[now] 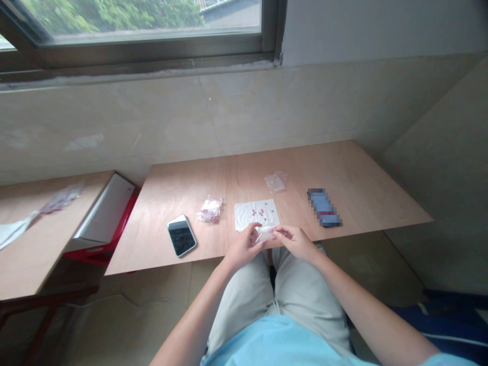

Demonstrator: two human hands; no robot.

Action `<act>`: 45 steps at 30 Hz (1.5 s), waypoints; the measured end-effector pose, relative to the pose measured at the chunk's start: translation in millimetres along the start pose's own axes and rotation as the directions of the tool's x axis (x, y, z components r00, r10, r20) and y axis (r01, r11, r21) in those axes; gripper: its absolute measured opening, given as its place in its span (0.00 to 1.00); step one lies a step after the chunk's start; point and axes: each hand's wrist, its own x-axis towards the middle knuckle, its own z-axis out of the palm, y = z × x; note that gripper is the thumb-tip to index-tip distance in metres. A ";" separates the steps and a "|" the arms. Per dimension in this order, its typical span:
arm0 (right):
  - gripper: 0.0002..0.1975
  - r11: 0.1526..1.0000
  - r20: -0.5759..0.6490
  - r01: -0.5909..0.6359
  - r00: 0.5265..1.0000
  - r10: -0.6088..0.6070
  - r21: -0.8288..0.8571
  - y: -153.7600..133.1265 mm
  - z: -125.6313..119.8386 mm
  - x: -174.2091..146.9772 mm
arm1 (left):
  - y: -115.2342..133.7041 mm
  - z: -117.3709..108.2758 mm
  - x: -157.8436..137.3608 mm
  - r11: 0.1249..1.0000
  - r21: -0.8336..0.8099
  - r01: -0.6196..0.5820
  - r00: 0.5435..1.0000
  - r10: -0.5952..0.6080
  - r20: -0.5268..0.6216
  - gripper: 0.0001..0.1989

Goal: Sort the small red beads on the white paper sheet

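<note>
Between my hands, just over the table's front edge, is a small clear plastic bag (264,234). My left hand (246,248) pinches its left side with thumb and fingers. At the bag's right end, the fingers of my right hand (295,243) are pressed together; a tiny reddish bit shows at their tips, too small to name. Right behind the hands lies a white sheet (244,210) with several small red pieces (261,211) scattered over it. Farther back rest some flat clear bags (276,182). A pile of filled clear bags (211,209) with reddish contents sits left of the sheet.
A phone (182,236) with a dark screen lies at the table's left front. Another phone (324,207), pixelated, is to the right. Across a gap on the left stands a second table (30,264), with a red stool-like object (124,221) between them. A window (152,30) is above.
</note>
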 end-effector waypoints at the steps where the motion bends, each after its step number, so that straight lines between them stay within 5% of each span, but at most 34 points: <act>1: 0.15 1.000 -0.004 -0.005 1.000 0.005 0.017 2.5 -0.2 0.7 | -0.7 -2.9 0.2 1.000 -0.027 0.009 1.000 -0.009 -0.002 0.23; 6: 0.14 0.996 -0.077 0.061 0.995 -0.056 0.065 14.7 0.9 8.2 | -4.4 -14.2 2.4 0.977 -0.207 0.040 0.999 -0.040 0.002 0.26; 10: 0.13 0.992 -0.213 0.115 0.969 -0.123 -0.053 23.8 6.8 21.6 | -11.4 -19.5 10.3 0.970 -0.240 0.031 0.996 -0.049 -0.069 0.21; 18: 0.15 0.887 -0.219 0.191 0.927 -0.304 -0.421 31.6 22.4 68.3 | -24.7 -61.5 32.7 0.992 0.130 0.005 0.986 0.017 -0.167 0.17; 26: 0.36 0.702 -0.105 0.137 0.951 -0.290 -0.699 46.4 40.2 75.9 | -12.2 -92.7 53.8 0.815 0.565 -0.131 0.990 0.140 0.027 0.14; 31: 0.37 0.668 -0.075 0.111 0.967 -0.244 -0.736 46.0 41.2 75.3 | -3.5 -95.4 71.4 0.736 0.651 -0.185 0.983 0.135 0.127 0.16; 45: 0.35 0.621 -0.066 0.083 0.975 -0.214 -0.780 47.6 40.8 76.4 | 4.9 -93.4 91.6 0.686 0.687 -0.238 0.970 0.127 0.209 0.20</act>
